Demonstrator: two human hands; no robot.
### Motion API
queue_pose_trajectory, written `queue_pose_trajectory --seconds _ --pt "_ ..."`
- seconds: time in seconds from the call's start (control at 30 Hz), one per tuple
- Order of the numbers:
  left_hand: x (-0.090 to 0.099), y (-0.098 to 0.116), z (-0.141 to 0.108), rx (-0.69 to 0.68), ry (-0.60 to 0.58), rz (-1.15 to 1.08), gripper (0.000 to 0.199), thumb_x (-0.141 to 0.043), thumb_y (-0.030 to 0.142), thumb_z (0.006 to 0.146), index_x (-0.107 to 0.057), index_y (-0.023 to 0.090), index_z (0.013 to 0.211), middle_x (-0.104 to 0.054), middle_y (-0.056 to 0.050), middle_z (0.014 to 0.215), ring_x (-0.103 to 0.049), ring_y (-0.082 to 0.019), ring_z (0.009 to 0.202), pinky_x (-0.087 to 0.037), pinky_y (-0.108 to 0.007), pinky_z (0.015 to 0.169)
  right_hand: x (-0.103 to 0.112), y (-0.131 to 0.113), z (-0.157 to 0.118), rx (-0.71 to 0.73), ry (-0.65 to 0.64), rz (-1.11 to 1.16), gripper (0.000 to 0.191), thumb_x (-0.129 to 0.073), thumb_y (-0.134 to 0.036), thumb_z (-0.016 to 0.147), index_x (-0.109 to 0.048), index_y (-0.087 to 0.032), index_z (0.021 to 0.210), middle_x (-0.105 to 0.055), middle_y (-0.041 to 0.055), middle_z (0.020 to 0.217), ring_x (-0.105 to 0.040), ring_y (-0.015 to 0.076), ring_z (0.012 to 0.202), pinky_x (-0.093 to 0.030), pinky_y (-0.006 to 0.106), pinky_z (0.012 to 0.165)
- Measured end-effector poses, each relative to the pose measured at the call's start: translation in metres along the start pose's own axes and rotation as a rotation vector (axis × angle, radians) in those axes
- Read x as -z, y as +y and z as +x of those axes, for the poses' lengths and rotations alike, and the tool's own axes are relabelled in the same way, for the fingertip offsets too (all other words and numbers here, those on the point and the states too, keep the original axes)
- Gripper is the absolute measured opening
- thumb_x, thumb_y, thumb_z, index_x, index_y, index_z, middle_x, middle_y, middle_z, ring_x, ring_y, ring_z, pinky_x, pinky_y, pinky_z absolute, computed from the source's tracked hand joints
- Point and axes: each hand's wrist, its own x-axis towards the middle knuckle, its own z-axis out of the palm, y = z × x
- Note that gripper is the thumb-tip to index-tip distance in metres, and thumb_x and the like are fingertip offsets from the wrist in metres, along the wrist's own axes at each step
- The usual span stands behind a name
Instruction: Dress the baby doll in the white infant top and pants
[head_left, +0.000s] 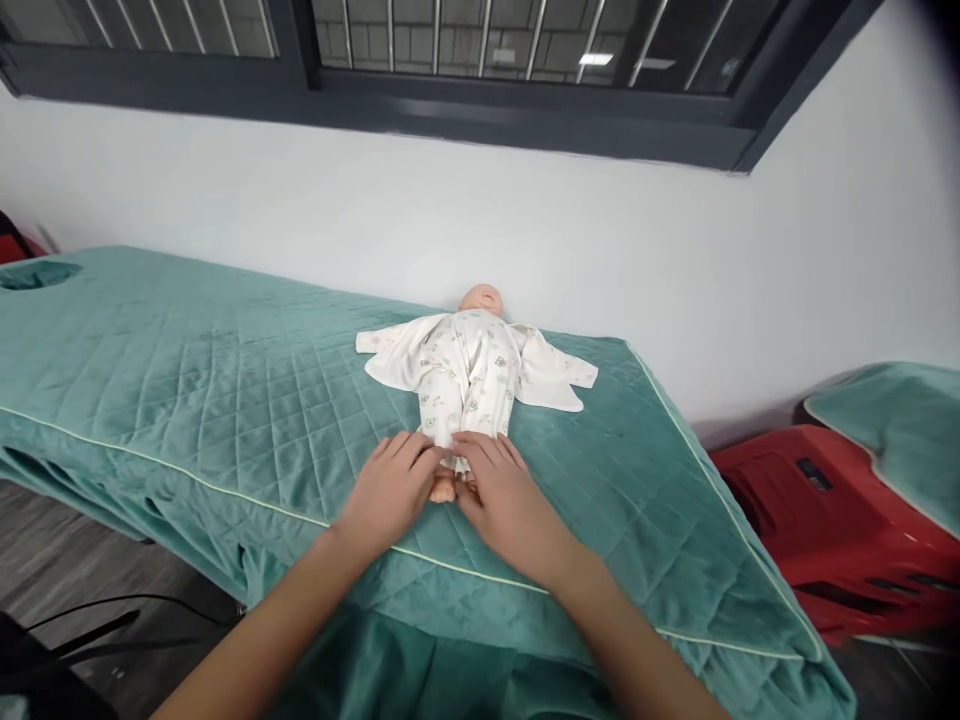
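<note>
A baby doll (480,297) lies on its back with its head toward the wall and its feet toward me. It wears white patterned trousers (487,375), pulled high over its belly. Under it a white jacket (551,370) is spread, sleeves out to both sides. My left hand (394,485) has its fingers curled on the trouser cuff at the left leg end. At the other cuff, my right hand (506,500) pinches the fabric between thumb and fingers. One bare foot (442,489) shows between the hands; the other is mostly covered by my right fingers.
The doll rests on a bed with a green quilted cover (247,400), which has a face hole (37,274) at far left. Behind stands a white wall (420,210) below a barred window (480,40). A red plastic object (847,520) is at right; black cables (127,600) hang at lower left.
</note>
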Motion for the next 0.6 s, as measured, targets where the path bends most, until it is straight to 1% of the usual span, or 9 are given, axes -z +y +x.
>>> queue_pose_trajectory --seconds 0.07,0.13,0.23,0.33,0.4,0.47,0.53,0.6 --pt "0.0 0.0 0.003 -0.008 -0.017 -0.039 0.022 -0.041 0.021 0.099 -0.063 0.019 0.103 -0.064 -0.008 0.099 -0.057 -0.023 0.089 -0.046 -0.038 0.082 -0.005 -0.004 0.002 -0.032 0.02 -0.101 0.032 -0.048 -0.012 0.091 -0.056 -0.021 0.12 -0.061 0.0101 0.132 -0.054 0.0273 0.123 -0.031 0.055 0.115" --pt "0.001 0.001 0.003 0.0 -0.026 -0.121 0.022 -0.039 0.022 0.1 -0.061 0.019 0.099 -0.064 -0.007 0.093 -0.057 -0.022 0.087 -0.047 -0.036 0.08 -0.008 -0.008 0.003 -0.077 0.034 -0.192 0.025 -0.049 -0.012 0.09 -0.059 -0.019 0.112 -0.064 0.0118 0.122 -0.057 0.0288 0.114 -0.037 0.054 0.107" --pt "0.007 0.006 -0.001 0.047 0.031 -0.308 0.023 -0.036 0.024 0.102 -0.058 0.02 0.096 -0.063 -0.006 0.093 -0.059 -0.021 0.089 -0.049 -0.035 0.08 -0.008 -0.012 0.004 -0.134 0.049 -0.25 0.01 -0.053 -0.018 0.092 -0.06 -0.02 0.099 -0.067 0.0106 0.104 -0.059 0.0291 0.101 -0.042 0.049 0.093" --pt "0.019 0.013 -0.006 0.131 0.137 -0.478 0.021 -0.037 0.029 0.102 -0.057 0.022 0.099 -0.063 -0.006 0.094 -0.06 -0.019 0.089 -0.05 -0.034 0.081 -0.008 -0.016 0.002 -0.141 0.097 -0.181 0.006 -0.054 -0.024 0.094 -0.059 -0.022 0.094 -0.067 0.0067 0.094 -0.06 0.0264 0.093 -0.041 0.045 0.088" --pt "0.028 0.018 -0.009 0.203 0.208 -0.55 0.02 -0.04 0.03 0.101 -0.057 0.022 0.098 -0.063 -0.004 0.09 -0.06 -0.018 0.085 -0.05 -0.033 0.079 -0.011 -0.019 0.001 -0.161 0.141 -0.072 0.006 -0.053 -0.023 0.095 -0.059 -0.023 0.094 -0.068 0.0041 0.091 -0.061 0.0237 0.09 -0.041 0.041 0.086" --pt "0.033 0.021 -0.012 0.274 0.274 -0.596 0.019 -0.042 0.031 0.101 -0.058 0.022 0.096 -0.062 -0.002 0.086 -0.06 -0.017 0.081 -0.05 -0.031 0.076 -0.015 -0.022 0.001 -0.199 0.188 0.052 0.007 -0.052 -0.02 0.094 -0.059 -0.023 0.095 -0.068 0.0029 0.093 -0.062 0.0224 0.09 -0.042 0.038 0.084" --pt "0.032 0.021 -0.018 0.34 0.322 -0.617 0.02 -0.042 0.031 0.101 -0.059 0.023 0.094 -0.063 -0.002 0.086 -0.061 -0.017 0.081 -0.051 -0.03 0.075 -0.019 -0.025 0.001 -0.219 0.204 0.127 0.01 -0.051 -0.016 0.092 -0.059 -0.023 0.096 -0.067 0.0028 0.094 -0.062 0.0223 0.092 -0.044 0.037 0.083" --pt "0.025 0.019 -0.027 0.399 0.333 -0.612 0.019 -0.043 0.032 0.1 -0.059 0.023 0.095 -0.064 -0.002 0.088 -0.062 -0.017 0.084 -0.052 -0.031 0.076 -0.022 -0.028 -0.002 -0.206 0.183 0.142 0.015 -0.049 -0.012 0.091 -0.059 -0.023 0.093 -0.066 0.0028 0.093 -0.061 0.0224 0.092 -0.045 0.038 0.083"
